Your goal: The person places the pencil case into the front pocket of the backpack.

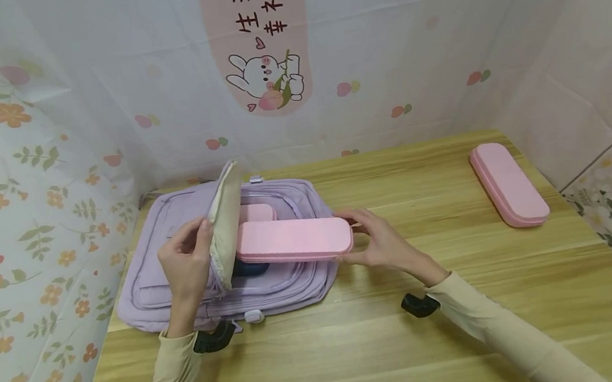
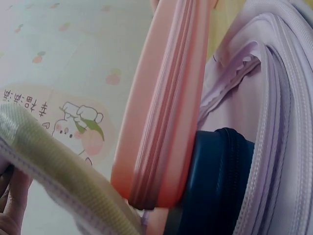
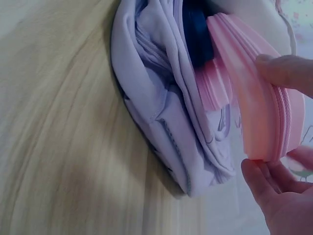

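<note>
A lilac backpack lies flat on the table with its front pocket unzipped. My left hand pinches the edge of the pocket's flap and holds it raised, its cream lining facing right. With thumb and fingers my right hand grips the right end of a pink zippered case, which looks like a pencil case. That case hangs over the pocket opening, its left end close beside the flap. Inside the pocket sit a second pink case and a dark blue zippered case, both partly hidden.
Another pink case lies at the table's far right. The wooden table meets a printed cloth behind it and a floral cloth on the left. A white buckle shows at the backpack's near side.
</note>
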Available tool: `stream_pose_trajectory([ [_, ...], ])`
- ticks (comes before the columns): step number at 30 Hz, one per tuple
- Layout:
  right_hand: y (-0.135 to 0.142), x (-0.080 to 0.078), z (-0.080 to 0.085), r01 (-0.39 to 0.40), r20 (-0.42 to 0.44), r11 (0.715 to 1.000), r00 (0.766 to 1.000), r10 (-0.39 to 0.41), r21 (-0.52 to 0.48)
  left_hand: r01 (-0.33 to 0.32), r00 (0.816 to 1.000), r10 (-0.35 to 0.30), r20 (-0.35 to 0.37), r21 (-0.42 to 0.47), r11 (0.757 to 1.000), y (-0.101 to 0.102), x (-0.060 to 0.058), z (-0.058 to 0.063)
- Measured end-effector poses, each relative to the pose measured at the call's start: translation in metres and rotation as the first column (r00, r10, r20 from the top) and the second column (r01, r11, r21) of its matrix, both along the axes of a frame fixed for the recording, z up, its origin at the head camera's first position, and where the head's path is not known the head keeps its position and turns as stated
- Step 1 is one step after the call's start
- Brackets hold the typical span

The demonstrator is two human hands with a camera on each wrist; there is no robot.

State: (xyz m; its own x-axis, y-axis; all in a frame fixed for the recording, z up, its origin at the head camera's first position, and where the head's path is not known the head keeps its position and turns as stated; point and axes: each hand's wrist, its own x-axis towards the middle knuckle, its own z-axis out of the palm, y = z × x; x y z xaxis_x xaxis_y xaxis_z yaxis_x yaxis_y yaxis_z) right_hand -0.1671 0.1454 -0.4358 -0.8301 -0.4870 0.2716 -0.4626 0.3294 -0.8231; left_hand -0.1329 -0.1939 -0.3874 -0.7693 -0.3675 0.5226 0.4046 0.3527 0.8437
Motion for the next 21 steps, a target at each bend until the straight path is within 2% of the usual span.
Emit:
stream_pose_trajectory([
  [5, -0.008, -0.005, 0.001, 0.044, 0.097, 0.997, 0.995, -0.038, -0.057, 0.017, 1.0, -0.017, -0.017, 0.011, 1.0, 0.006, -0.001, 0.002],
  [12, -0.033, -0.012, -0.003, 0.035, 0.123, 0.99, 0.992, -0.019, -0.134, 0.039, 0.999, -0.038, -0.029, 0.004, 0.999, 0.011, -0.001, 0.005],
  [17, -0.054, -0.011, -0.003, 0.026, 0.049, 0.992, 0.999, -0.021, -0.122, 0.04, 0.999, -0.04, -0.01, 0.024, 0.999, 0.014, 0.0, 0.007],
  [21, -0.066, -0.009, -0.005, 0.07, -0.027, 0.994, 0.997, -0.072, -0.079, 0.041, 0.999, -0.041, -0.006, 0.034, 0.999, 0.014, 0.002, 0.008],
])
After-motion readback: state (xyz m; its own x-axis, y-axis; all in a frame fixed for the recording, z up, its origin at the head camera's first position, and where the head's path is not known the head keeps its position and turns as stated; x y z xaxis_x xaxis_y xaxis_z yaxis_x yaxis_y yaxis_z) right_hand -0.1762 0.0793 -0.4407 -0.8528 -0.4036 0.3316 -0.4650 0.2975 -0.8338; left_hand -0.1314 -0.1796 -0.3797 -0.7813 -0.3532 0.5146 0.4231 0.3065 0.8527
